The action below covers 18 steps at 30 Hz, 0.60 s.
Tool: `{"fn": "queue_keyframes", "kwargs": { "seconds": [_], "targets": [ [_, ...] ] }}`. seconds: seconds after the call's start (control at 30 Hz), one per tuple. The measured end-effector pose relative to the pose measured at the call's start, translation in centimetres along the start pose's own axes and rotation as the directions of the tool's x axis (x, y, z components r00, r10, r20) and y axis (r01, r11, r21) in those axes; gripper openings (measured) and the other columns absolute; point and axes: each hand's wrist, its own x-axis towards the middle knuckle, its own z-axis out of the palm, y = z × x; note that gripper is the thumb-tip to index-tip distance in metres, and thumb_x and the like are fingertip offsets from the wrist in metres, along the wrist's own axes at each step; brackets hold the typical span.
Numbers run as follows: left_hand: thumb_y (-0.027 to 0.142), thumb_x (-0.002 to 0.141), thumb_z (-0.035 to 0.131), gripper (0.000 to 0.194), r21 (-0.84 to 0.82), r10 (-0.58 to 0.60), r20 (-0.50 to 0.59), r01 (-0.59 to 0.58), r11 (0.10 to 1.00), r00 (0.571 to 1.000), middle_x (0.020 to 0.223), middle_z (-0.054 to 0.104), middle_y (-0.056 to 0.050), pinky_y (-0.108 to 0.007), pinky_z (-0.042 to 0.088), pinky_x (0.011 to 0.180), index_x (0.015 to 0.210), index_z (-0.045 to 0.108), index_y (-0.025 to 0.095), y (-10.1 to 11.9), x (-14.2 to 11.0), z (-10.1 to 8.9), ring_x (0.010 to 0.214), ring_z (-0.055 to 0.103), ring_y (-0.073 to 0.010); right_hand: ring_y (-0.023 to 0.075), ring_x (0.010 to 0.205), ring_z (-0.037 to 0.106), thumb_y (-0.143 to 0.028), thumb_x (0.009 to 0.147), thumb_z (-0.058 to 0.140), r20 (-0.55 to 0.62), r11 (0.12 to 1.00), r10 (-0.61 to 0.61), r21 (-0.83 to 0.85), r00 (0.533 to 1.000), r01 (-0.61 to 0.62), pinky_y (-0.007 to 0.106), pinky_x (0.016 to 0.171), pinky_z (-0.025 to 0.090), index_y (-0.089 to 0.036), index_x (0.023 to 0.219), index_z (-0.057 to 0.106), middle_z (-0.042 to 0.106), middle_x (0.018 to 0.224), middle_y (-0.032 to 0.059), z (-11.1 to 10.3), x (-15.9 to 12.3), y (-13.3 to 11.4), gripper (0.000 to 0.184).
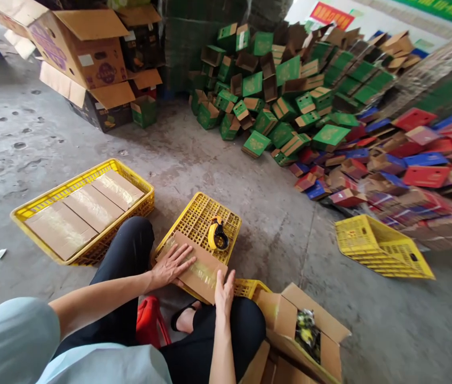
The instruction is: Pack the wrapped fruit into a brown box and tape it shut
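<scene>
A brown cardboard box (198,265) lies across the near end of an upturned yellow plastic crate (188,216), with clear tape along its top. My left hand (173,263) rests flat on the box's left part, fingers spread. At the box's right end, my right hand (224,292) touches the side with its fingers stretched out and thumb apart. Just beyond the box, a yellow and black tape dispenser (217,236) sits on the crate. To the left, a long yellow crate (149,193) holds three taped cardboard boxes (93,207) side by side.
An open carton (332,352) with dark wrapped contents stands by my right knee. A red stool (148,321) shows between my legs. Another yellow crate (381,248) lies at right. Green boxes (255,143) and red and blue boxes (426,176) are heaped behind; large cartons (89,61) are stacked back left.
</scene>
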Motion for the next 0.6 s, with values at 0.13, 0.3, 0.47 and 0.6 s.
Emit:
{"fn": "queue_keyframes", "kwargs": {
  "seconds": [0.13,0.3,0.47,0.6],
  "targets": [
    [0.073,0.083,0.081,0.116,0.018,-0.004,-0.013,0.004,1.000,1.000,0.180,0.016,-0.020,-0.066,0.014,0.133,0.174,0.026,0.028,0.1,-0.2,0.4,0.167,0.016,-0.0437,0.0410,0.126,0.072,-0.075,0.101,0.030,-0.106,0.997,-0.057,0.038,0.993,0.061,0.046,0.105,0.055,0.006,0.155,0.051,0.069,0.140,0.0335,1.6,-0.9,-0.8,0.099],
    [0.073,0.084,0.081,0.115,0.026,-0.015,-0.012,0.015,1.000,1.000,0.180,0.016,-0.020,-0.065,0.014,0.133,0.174,0.026,0.027,0.1,-0.1,0.6,0.167,0.016,-0.0433,0.0407,0.127,0.072,-0.074,0.103,0.015,-0.209,0.991,-0.121,0.036,0.970,0.132,0.048,0.105,0.055,0.009,0.155,0.049,0.067,0.140,0.0359,2.8,-1.7,-1.3,0.104],
    [0.071,0.085,0.081,0.114,0.026,-0.006,0.002,0.006,1.000,1.000,0.180,0.016,-0.020,-0.065,0.016,0.133,0.174,0.026,0.027,0.0,-0.1,0.2,0.167,0.015,-0.0433,0.0426,0.143,0.059,-0.075,0.104,0.015,-0.230,0.981,-0.184,0.014,0.956,0.192,0.051,0.113,0.050,0.006,0.164,0.036,0.048,0.160,0.0382,3.0,-2.3,-2.1,0.103],
    [0.069,0.085,0.082,0.113,0.005,-0.005,0.007,0.005,1.000,1.000,0.180,0.016,-0.020,-0.065,0.017,0.133,0.174,0.026,0.027,0.0,0.3,-0.5,0.167,0.017,-0.0434,0.0473,0.142,0.057,-0.084,0.100,0.026,-0.147,0.973,-0.220,-0.106,0.964,0.206,0.056,0.112,0.050,-0.008,0.167,0.040,0.028,0.173,0.0352,2.4,-2.6,-3.7,0.103]
  ]
}}
